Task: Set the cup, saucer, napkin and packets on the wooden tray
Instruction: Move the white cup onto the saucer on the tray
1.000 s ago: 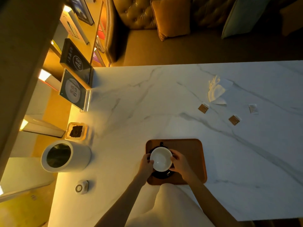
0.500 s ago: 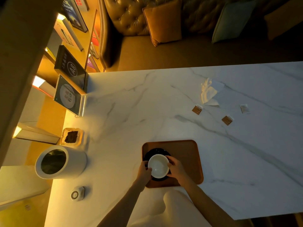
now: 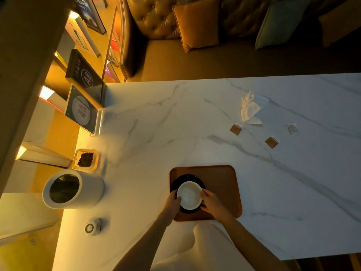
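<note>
Here, cup (image 3: 189,195) over saucer (image 3: 182,178) on wooden tray (image 3: 220,184), left hand (image 3: 172,202), right hand (image 3: 213,204) gripping cup, napkin (image 3: 250,110) and packets (image 3: 236,129) well apart.

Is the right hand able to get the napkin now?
Probably, once the right hand lets go of the cup: only bare table and a flat brown packet lie before the napkin.

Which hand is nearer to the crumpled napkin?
Right. The right hand holds the cup on the side facing the napkin; the left hand holds its far side.
</note>
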Tool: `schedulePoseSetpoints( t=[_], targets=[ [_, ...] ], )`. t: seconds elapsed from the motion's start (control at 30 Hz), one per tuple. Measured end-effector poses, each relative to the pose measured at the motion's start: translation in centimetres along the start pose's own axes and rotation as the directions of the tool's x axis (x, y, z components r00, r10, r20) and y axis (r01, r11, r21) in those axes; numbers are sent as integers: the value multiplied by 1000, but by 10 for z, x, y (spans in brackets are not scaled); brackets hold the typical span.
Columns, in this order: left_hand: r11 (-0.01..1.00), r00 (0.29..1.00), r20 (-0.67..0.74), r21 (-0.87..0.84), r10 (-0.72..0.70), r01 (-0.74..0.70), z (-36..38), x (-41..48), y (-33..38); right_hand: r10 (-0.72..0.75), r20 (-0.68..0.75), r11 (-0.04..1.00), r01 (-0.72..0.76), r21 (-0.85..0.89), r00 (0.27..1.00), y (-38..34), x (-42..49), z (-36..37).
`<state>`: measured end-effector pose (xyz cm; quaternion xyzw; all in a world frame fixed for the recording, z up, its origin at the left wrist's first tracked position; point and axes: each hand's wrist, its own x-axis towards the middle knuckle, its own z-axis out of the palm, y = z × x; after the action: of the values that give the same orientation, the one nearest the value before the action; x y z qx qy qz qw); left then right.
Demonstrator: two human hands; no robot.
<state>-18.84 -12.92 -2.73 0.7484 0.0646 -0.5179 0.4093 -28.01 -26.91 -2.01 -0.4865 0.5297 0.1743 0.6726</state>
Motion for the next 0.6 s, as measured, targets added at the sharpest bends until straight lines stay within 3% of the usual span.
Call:
schedulePoseSetpoints(
  t=[0.6],
  targets=[
    [1000,1000,-24,14,6,-5,0,0,7,-28,5,999,28,-31,1000,0,1,3]
  ],
)
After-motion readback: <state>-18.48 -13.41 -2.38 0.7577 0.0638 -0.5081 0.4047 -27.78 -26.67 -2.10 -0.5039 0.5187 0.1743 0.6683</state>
